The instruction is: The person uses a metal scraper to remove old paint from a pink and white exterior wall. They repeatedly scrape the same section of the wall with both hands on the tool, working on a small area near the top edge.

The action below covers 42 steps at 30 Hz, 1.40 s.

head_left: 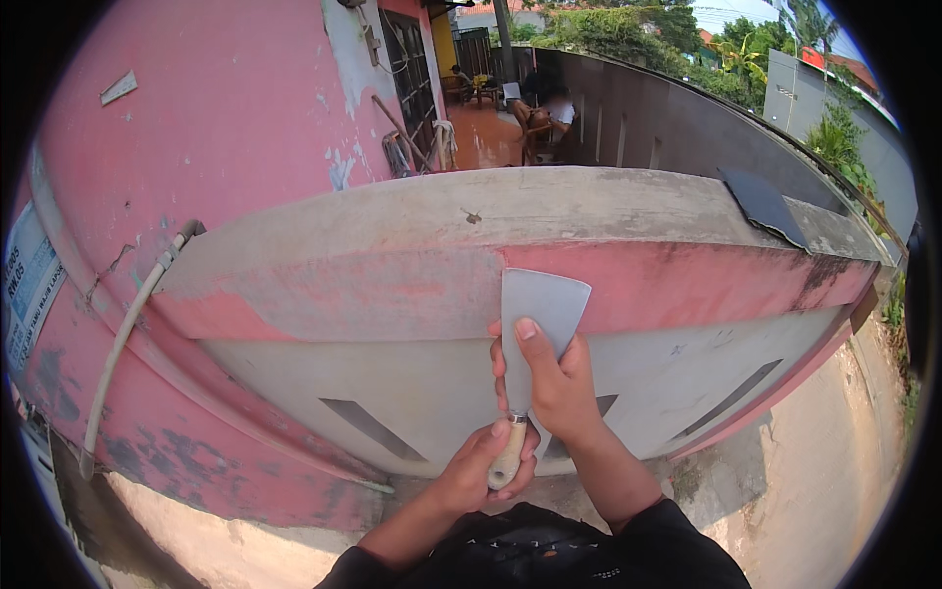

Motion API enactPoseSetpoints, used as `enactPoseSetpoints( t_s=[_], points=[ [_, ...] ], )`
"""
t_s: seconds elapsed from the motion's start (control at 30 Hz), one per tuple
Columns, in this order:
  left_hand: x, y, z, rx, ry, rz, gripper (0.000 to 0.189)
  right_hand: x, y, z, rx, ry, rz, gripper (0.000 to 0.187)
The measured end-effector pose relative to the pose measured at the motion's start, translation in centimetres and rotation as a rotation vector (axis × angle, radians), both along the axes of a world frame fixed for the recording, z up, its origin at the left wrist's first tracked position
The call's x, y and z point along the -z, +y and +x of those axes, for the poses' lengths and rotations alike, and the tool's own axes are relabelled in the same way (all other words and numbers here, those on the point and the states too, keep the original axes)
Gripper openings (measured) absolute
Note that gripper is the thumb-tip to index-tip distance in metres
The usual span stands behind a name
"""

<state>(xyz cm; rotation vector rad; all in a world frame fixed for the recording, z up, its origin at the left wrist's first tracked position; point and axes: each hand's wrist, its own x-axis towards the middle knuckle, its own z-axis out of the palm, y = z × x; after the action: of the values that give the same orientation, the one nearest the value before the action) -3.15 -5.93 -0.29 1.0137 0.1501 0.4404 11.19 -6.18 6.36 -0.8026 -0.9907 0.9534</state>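
A paint scraper (539,302) with a wide steel blade and a pale wooden handle points up and away from me. My left hand (491,460) is closed around the handle. With my right hand (556,375) I grip the blade, thumb flat on its face and fingers behind it. The blade's far edge lies over the pink front band of a low masonry wall (412,287); whether it touches cannot be told. Left of the blade the band is greyish with pink patches; right of it the band is pink with dark stains near the far end.
A dark flat sheet (764,208) lies over the wall's top at the right. At the left, a bent pipe (129,331) runs down by a peeling pink house wall (221,96). Beyond the low wall, a seated person (557,118) and another person are on a tiled porch.
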Motion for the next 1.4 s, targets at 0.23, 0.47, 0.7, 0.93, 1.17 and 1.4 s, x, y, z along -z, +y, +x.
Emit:
enactPoseSetpoints(
  t_s=[0.23, 0.47, 0.7, 0.93, 1.17, 1.4],
  points=[
    [0.1, 0.2, -1.1, 0.031, -0.029, -0.042, 0.053, 0.3, -0.2, -0.8, -0.012, 0.017, 0.034, 0.036],
    [-0.5, 0.2, -2.2, 0.097, 0.046, -0.063, 0.054, 0.5, -0.2, -1.4, -0.010, 0.073, 0.045, 0.035],
    [-0.7, 1.2, -2.5, 0.151, 0.067, -0.031, 0.056, 1.2, 0.1, -1.6, -0.013, 0.077, 0.028, 0.036],
    [-1.8, 2.3, -3.0, 0.216, 0.120, 0.050, 0.058, 0.3, 0.3, -1.7, 0.025, 0.034, 0.105, 0.035],
    [-2.2, 2.5, -2.9, 0.235, 0.058, 0.056, 0.056, -0.2, 0.4, -1.8, 0.022, 0.025, 0.091, 0.036],
    [-0.8, 2.1, -3.1, 0.243, 0.086, -0.030, 0.057, 0.6, 0.1, -1.2, -0.035, 0.009, 0.098, 0.034]
  ],
)
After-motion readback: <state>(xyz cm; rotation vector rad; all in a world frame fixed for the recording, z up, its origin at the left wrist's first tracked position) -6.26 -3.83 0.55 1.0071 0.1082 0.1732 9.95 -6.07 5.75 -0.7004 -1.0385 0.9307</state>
